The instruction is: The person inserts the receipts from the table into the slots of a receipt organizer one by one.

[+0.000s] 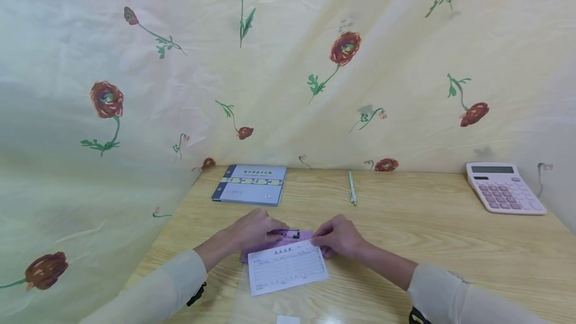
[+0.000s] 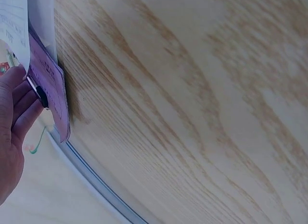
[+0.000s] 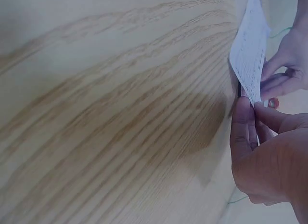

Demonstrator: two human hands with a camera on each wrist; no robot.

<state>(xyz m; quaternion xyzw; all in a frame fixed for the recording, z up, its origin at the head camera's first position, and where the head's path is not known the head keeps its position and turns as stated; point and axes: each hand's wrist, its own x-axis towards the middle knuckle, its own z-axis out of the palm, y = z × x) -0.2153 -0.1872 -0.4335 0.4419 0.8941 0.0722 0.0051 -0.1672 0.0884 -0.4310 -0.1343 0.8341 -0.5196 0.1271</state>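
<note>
My left hand (image 1: 258, 230) pinches a dark clip with a silver wire handle (image 1: 291, 233) at the top edge of a pink booklet (image 1: 245, 255). In the left wrist view, thumb and fingers close around the clip (image 2: 41, 95), and the pink booklet (image 2: 57, 96) tilts off the table. A white printed form (image 1: 288, 268) overlaps the front of the booklet and hides most of it. Between thumb and fingers, my right hand (image 1: 340, 236) holds this form by its upper right corner. The right wrist view shows the form (image 3: 249, 55) nearly edge-on above the wood.
Behind the hands lies a blue-grey account book (image 1: 249, 186) at the back left. A pale green pen (image 1: 352, 189) lies at the back middle, and a pink-and-white calculator (image 1: 505, 188) at the back right. A small white item (image 1: 288, 319) shows at the front edge.
</note>
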